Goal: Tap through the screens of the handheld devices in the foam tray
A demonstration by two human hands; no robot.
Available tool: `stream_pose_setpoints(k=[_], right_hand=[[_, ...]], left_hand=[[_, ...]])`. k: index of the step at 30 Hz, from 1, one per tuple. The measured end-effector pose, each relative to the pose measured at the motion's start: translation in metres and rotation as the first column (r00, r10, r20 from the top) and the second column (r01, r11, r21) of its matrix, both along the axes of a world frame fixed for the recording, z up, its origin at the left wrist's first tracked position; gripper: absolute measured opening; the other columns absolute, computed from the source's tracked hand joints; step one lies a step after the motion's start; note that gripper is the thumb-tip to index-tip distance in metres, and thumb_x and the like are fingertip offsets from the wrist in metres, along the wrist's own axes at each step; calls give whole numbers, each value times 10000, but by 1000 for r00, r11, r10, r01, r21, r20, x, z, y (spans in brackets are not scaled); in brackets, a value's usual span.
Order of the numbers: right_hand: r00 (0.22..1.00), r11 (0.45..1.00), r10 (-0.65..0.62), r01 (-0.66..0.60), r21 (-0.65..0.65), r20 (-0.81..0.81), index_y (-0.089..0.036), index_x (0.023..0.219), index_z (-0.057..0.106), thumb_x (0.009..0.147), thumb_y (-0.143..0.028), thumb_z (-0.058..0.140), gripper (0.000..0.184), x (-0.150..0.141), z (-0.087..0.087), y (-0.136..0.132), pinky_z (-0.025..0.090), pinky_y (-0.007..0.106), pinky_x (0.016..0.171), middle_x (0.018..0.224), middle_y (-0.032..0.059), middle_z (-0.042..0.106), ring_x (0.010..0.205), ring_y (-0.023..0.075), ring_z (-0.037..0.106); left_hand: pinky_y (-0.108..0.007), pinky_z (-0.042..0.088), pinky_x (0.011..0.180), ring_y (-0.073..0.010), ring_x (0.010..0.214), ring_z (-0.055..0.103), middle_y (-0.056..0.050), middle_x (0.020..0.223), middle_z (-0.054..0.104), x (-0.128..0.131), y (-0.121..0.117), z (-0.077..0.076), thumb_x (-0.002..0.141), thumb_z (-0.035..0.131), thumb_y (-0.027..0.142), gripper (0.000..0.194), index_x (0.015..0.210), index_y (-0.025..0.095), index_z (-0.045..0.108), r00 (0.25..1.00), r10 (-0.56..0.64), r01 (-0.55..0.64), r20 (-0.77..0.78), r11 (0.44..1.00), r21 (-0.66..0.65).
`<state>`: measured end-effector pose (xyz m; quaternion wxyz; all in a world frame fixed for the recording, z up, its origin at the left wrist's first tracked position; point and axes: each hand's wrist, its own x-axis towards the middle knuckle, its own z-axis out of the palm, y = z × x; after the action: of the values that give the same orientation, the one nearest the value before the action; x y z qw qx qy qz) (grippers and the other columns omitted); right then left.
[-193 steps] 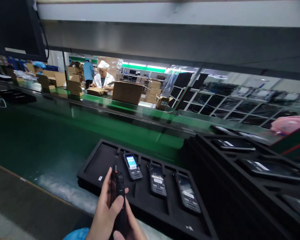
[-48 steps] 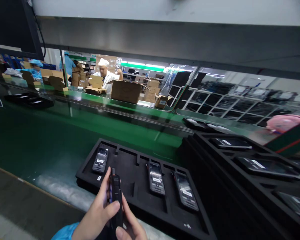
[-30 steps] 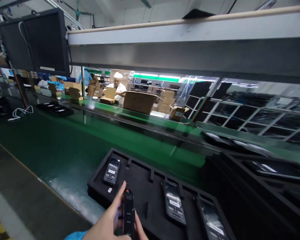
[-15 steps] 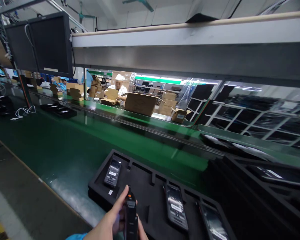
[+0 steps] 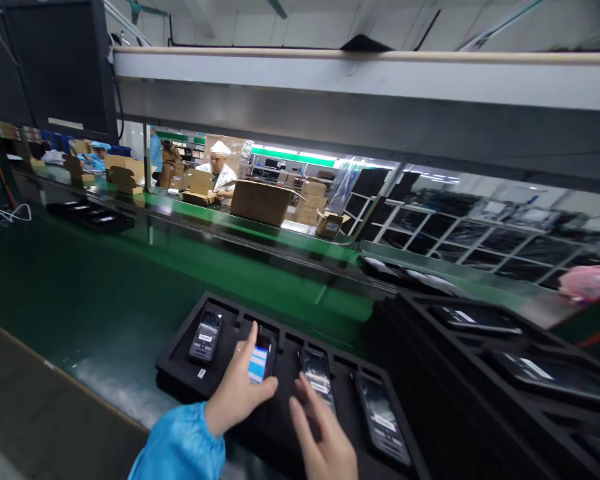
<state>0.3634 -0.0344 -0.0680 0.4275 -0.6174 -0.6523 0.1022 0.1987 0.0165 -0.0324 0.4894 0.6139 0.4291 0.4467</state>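
A handheld device with a lit blue-and-white screen (image 5: 259, 363) lies in a slot of the black foam tray (image 5: 173, 360). Over its left and lower part is my left hand (image 5: 240, 387), index finger stretched out and thumb spread apart; whether it touches the device is hard to tell. My right hand (image 5: 325, 433) hovers above the tray, fingers apart and holding nothing, partly covering a dark-screened device (image 5: 316, 370). Similar devices with white labels sit in the left slot (image 5: 206, 335) and the right slot (image 5: 383, 417).
Stacked black foam trays (image 5: 410, 360) with more devices rise at the right. The green work surface (image 5: 105, 287) stretches left, with another tray (image 5: 90, 215) farther off. Monitors (image 5: 65, 67) hang at upper left. Beyond a rail, a person in a white cap (image 5: 221, 170) sits among cardboard boxes (image 5: 260, 201).
The device held edge-on in my hand now lies in the tray with its lit screen up. My fingers have spread, and my right hand has come further into view. The camera has turned right.
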Motion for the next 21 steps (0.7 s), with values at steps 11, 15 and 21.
stream_pose_setpoints(k=[11,15,21], right_hand=[[713,864,-353,497,-81,606,-25,1331,454,830,-325,623,608,22,1,49,502,375,736,992,163,607,887,314,592],[813,898,-425,434,73,399,-53,1312,460,784,-390,602,641,25,5,39,489,361,810,1043,136,605,952,290,580],[951,928,-278,231,291,133,-156,1357,419,866,-524,510,619,-11,7,-4,465,346,888,1175,110,539,1045,266,557]], left_hand=[[-536,397,946,-388,1187,408,-217,1252,454,44,18,-29,717,537,123,745,1428,132,315,774,375,-270,-509,924,271],[-593,136,1104,-334,1299,297,-164,1306,454,36,12,-28,797,503,169,605,1389,138,384,788,406,-259,-464,901,349],[-363,399,1033,-215,1163,510,-112,1268,529,17,-25,-13,874,511,375,542,1372,187,410,988,-11,9,157,1000,10]])
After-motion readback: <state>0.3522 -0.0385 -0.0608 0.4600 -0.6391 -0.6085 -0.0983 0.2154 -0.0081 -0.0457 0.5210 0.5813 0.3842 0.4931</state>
